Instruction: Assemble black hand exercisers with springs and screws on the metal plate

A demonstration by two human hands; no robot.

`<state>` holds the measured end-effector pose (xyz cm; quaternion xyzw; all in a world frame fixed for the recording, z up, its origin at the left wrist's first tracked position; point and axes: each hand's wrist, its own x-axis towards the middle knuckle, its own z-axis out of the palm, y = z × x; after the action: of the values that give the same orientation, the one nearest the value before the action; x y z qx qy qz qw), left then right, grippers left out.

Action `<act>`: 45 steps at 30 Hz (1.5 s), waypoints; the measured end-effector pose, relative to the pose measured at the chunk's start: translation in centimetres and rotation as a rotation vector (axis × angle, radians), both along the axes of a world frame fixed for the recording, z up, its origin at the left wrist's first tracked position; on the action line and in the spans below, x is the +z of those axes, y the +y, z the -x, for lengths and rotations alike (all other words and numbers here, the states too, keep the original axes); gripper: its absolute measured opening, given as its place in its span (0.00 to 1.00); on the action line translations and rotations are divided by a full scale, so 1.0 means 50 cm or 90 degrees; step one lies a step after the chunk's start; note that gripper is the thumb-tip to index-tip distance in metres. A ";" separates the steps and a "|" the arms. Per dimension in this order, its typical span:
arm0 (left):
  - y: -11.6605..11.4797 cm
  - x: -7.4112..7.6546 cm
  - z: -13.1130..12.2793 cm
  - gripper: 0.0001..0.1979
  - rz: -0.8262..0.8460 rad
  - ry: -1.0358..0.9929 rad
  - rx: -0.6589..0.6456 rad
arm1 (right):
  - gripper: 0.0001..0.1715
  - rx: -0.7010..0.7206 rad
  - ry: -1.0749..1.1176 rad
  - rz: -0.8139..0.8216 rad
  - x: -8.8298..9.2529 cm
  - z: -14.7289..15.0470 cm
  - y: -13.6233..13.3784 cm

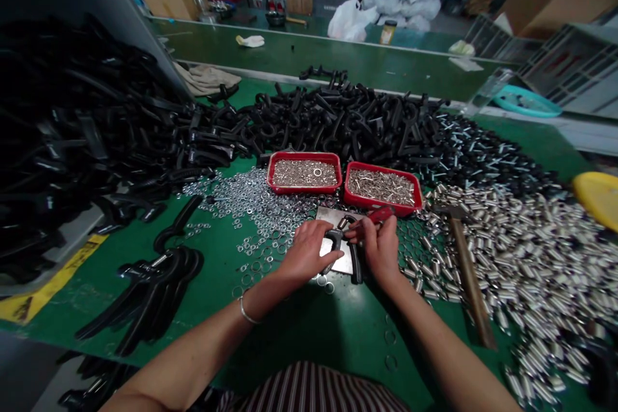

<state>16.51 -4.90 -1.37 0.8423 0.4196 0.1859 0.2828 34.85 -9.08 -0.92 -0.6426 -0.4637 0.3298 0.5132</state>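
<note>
My left hand (306, 251) and my right hand (379, 248) meet over a small metal plate (344, 262) on the green table. Between them they grip a black plastic handle part (338, 241); the left holds its body. My right hand also pinches a red-handled tool (381, 213) against the part's top end. A thin bracelet sits on my left wrist. Loose silver washers (251, 206) lie scattered just left of my hands.
Two red trays, one of washers (304, 174) and one of pins (382, 185), stand behind my hands. Black handles are heaped at left (72, 135) and at the back (347, 119). Metal sleeves (526, 257) and a hammer (468, 277) lie right. Finished handles (154, 283) lie front left.
</note>
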 end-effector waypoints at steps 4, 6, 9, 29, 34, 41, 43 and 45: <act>-0.001 -0.001 -0.001 0.27 0.001 0.006 -0.006 | 0.18 0.044 -0.260 0.059 0.015 0.010 0.010; -0.002 0.000 -0.002 0.27 -0.002 0.006 -0.007 | 0.20 0.085 -0.247 0.067 0.030 0.011 0.036; -0.003 0.003 -0.002 0.26 -0.004 0.004 0.000 | 0.22 0.150 -0.029 0.055 0.056 -0.003 0.080; 0.001 -0.003 -0.001 0.28 0.013 0.022 0.000 | 0.19 0.049 0.182 -0.036 -0.004 -0.024 0.016; 0.001 -0.004 0.000 0.28 0.009 0.020 0.002 | 0.17 0.036 0.175 -0.040 0.002 -0.021 0.009; 0.000 0.000 0.000 0.27 0.014 0.012 0.005 | 0.17 0.027 0.119 -0.028 0.001 -0.008 -0.003; -0.001 0.001 0.000 0.27 0.013 0.007 0.005 | 0.17 0.006 0.086 -0.043 -0.003 0.001 -0.011; -0.001 0.000 0.001 0.27 0.012 0.006 0.003 | 0.16 -0.002 0.063 -0.051 -0.005 0.007 -0.017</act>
<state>16.48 -4.97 -1.35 0.8395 0.4247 0.1788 0.2881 34.52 -9.94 -1.19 -0.6050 -0.4493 0.3414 0.5617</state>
